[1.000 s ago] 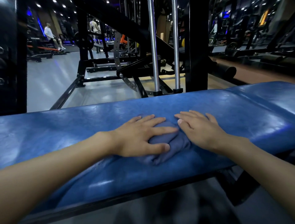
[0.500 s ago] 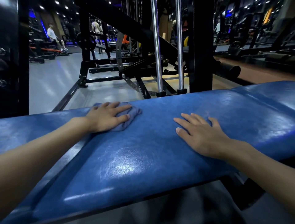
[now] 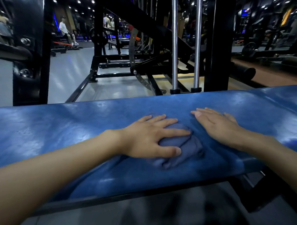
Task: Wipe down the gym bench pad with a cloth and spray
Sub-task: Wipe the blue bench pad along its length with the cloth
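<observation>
The hall is dim, lit by small ceiling spots (image 3: 78, 2) and a blue strip (image 3: 55, 20) far back. Pale glare patches sit on the glossy bench pad (image 3: 64, 122) and the grey floor (image 3: 72, 72). The bottom of the view is soft and smeared, and the pad's long edge bows with the wide lens.

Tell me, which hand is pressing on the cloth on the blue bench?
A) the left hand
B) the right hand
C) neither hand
A: the left hand lies on top of the bunched cloth with its fingers spread over it, while the right hand rests flat on the bare blue pad beside the cloth.
</observation>
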### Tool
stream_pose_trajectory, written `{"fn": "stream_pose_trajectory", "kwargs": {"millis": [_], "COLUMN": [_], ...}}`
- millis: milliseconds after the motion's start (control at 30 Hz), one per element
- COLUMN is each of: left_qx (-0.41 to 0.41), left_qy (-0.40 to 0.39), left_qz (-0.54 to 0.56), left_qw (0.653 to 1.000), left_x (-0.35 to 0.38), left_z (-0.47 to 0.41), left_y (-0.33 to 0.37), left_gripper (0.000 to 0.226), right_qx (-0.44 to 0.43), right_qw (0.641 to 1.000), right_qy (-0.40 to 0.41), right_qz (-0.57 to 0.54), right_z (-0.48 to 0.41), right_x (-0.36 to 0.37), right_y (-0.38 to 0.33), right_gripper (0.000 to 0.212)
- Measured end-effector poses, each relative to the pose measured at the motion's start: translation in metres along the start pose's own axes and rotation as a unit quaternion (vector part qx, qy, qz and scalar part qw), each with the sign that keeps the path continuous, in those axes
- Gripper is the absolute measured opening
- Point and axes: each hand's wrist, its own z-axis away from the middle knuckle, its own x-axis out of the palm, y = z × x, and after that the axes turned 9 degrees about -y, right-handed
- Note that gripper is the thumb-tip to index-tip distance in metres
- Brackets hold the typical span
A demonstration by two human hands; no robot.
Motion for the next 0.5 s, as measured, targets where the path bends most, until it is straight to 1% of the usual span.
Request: {"fn": "stream_pose_trajectory", "kwargs": {"millis": [67,133,233,300,400,500], "left_qx": [-0.036,-0.094,-0.212,-0.268,-0.307,-0.296], "left_qy": [0.005,0.02,0.035,0.031,0.024,0.021], "left_qz": [0.02,0.047,0.075,0.083,0.075,0.064], "left_qw": [0.999,0.994,0.974,0.959,0.948,0.953], "left_x": [0.0,-0.003,-0.005,-0.005,-0.004,-0.004], "left_z": [-0.006,-0.009,-0.002,0.002,-0.001,0.0], "left_y": [-0.028,-0.068,-0.134,-0.163,-0.164,-0.134], "left_gripper": [0.073,0.077,0.085,0.089,0.087,0.08], "right_qx": [-0.016,-0.025,-0.023,-0.02,-0.021,-0.022], "right_qw": [0.999,0.997,0.996,0.995,0.994,0.993], "right_qy": [-0.018,-0.036,-0.039,-0.04,-0.039,-0.032], "right_qz": [0.021,0.064,0.074,0.085,0.101,0.108], "right_z": [0.0,0.0,0.0,-0.002,-0.004,-0.003], "right_x": [0.006,0.013,0.015,0.015,0.017,0.017], "right_y": [-0.006,-0.007,-0.006,-0.005,-0.006,-0.006], "right_gripper": [0.055,0.055,0.055,0.056,0.058,0.059]}}
